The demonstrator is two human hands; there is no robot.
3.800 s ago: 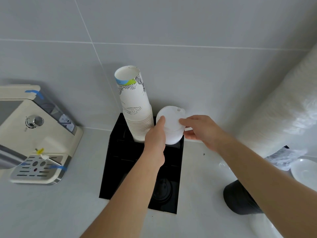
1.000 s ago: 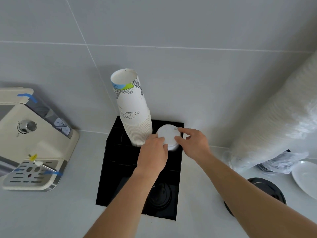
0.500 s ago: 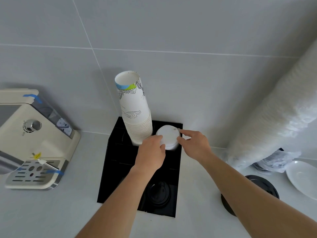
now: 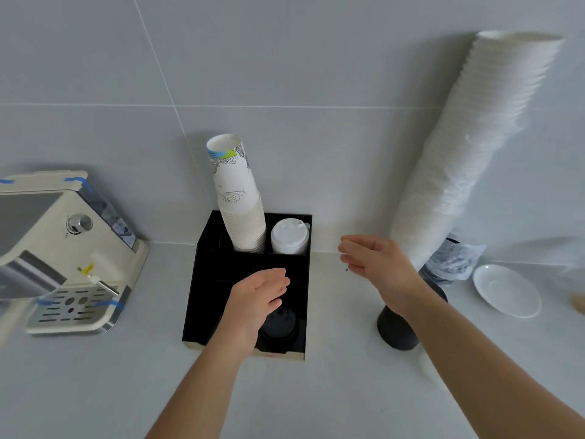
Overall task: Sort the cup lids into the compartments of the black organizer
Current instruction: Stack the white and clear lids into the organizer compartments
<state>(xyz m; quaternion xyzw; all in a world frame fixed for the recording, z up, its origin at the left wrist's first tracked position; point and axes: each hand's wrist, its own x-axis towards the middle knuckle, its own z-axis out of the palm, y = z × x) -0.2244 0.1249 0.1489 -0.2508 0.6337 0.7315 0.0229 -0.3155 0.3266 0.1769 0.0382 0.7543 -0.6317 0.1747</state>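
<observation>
Head view: taking the black organizer (image 4: 202,280) as landmark, a stack of white lids (image 4: 289,237) sits in its back-right compartment and black lids (image 4: 280,324) in its front-right one. The left hand (image 4: 258,301) hovers open and empty over the middle. The right hand (image 4: 376,264), also open and empty, hangs just right of the organizer, nearer the tall leaning white lid stack (image 4: 474,153) further right
</observation>
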